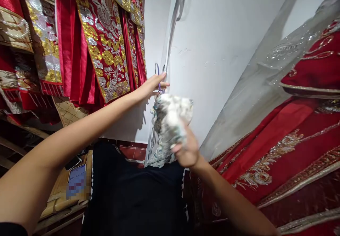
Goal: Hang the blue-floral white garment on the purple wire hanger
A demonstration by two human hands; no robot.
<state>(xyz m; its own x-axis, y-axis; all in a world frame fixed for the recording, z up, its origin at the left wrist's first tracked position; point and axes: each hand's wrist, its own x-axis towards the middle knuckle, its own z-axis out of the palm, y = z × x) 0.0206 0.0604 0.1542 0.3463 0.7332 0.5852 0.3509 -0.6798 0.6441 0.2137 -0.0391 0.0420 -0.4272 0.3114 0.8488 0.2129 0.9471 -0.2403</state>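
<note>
My left hand (152,85) reaches up and pinches a thin purple hanger hook (157,71) close to the white wall. From it hangs a clear plastic cover (170,27) and a pale embroidered garment. My right hand (186,151) is closed around a bunched wad of that white-and-teal patterned fabric (171,117), held just below the left hand. The rest of the garment (156,151) droops under the bundle.
Red garments with gold and silver embroidery (106,41) hang at the upper left. A red embroidered dress in clear plastic (300,133) fills the right. A black cloth (132,193) lies below. A phone (77,183) rests on a wooden shelf (57,202) at the lower left.
</note>
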